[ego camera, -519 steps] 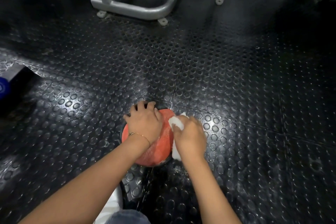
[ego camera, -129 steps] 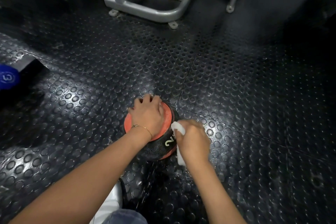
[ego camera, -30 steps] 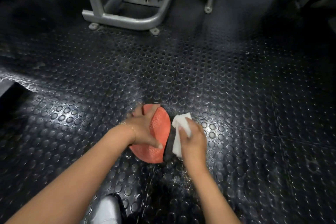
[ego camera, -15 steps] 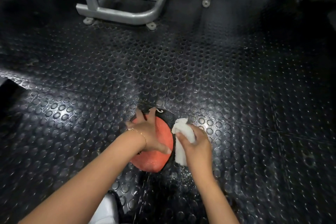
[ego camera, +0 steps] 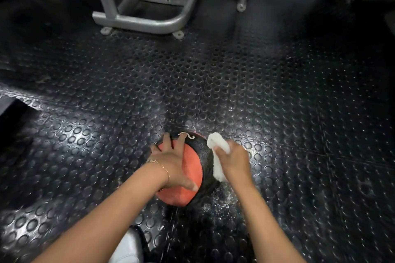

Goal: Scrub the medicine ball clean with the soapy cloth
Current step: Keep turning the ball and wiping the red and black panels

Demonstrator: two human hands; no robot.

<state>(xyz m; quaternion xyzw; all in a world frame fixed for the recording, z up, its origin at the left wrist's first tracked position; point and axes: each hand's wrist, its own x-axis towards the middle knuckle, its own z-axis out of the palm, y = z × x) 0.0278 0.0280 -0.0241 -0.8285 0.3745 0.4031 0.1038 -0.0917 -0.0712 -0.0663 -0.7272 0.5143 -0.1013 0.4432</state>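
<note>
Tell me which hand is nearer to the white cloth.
Right. The right hand grips the white cloth against the black side of the medicine ball; the left hand lies spread on its orange panel, apart from the cloth.

Black rubber floor (ego camera: 277, 92) with raised round studs is seen throughout. A grey tubular metal machine frame (ego camera: 149, 24) with bolted foot pads is set on it at the far side. A thin grey leg (ego camera: 241, 7) is seen right of the frame. A wet, shiny patch (ego camera: 222, 200) and a white shoe (ego camera: 128, 250) are seen well nearer than the frame.
</note>
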